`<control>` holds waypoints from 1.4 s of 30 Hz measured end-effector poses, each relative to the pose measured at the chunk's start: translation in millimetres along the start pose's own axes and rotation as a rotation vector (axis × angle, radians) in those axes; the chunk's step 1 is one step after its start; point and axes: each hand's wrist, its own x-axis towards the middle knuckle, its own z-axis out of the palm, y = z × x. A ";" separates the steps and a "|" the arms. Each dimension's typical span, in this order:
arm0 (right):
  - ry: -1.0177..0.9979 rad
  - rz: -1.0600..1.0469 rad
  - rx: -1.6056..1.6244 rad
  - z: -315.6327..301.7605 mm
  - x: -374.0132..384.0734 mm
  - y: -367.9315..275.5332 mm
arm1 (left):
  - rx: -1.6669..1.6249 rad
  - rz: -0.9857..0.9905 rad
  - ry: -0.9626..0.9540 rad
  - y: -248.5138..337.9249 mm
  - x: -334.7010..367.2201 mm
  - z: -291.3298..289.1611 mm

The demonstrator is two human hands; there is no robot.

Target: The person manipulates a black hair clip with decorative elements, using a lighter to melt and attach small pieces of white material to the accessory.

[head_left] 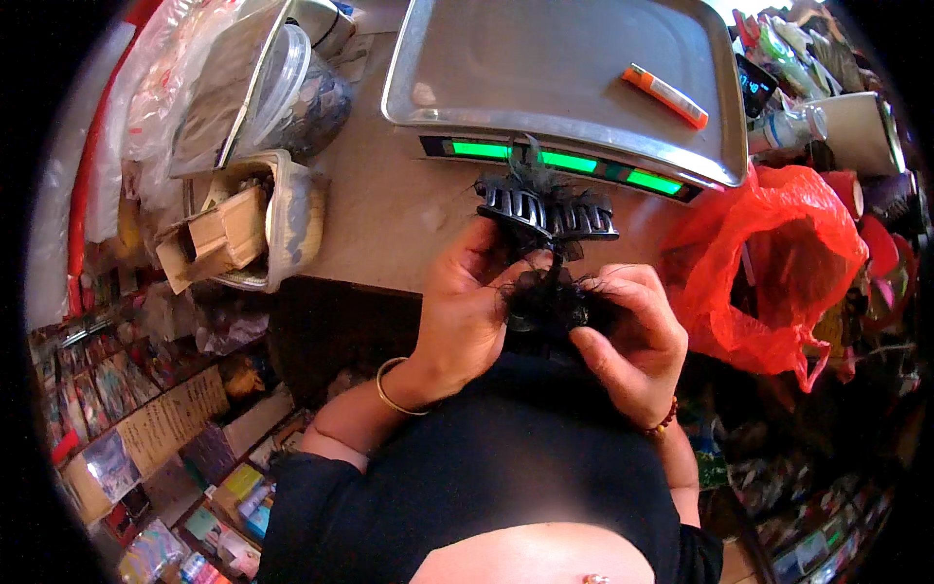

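In front of my chest I hold a black claw hair clip [547,214], its toothed jaws pointing away from me and dark netting sticking up around it. My left hand [465,311] is closed on its left side, with fingers partly hidden behind the clip. A bunch of black gauzy trim [547,300] sits on the near part, between both hands. With thumb and bent fingers, my right hand [637,341] pinches this trim from the right. Where the trim joins the clip is too dark to make out.
Beyond my hands stands a scale with a metal tray [545,58] and green lit displays [567,161]. An orange stick-shaped object [665,95] lies on the tray. At left are a plastic box [292,229] with cardboard pieces and a clear tub [302,92]; at right, a red plastic bag [700,263].
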 end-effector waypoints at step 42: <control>0.148 0.322 0.648 3.9 0.2 -5.7 | 0.179 0.005 -0.064 3.9 -2.5 1.7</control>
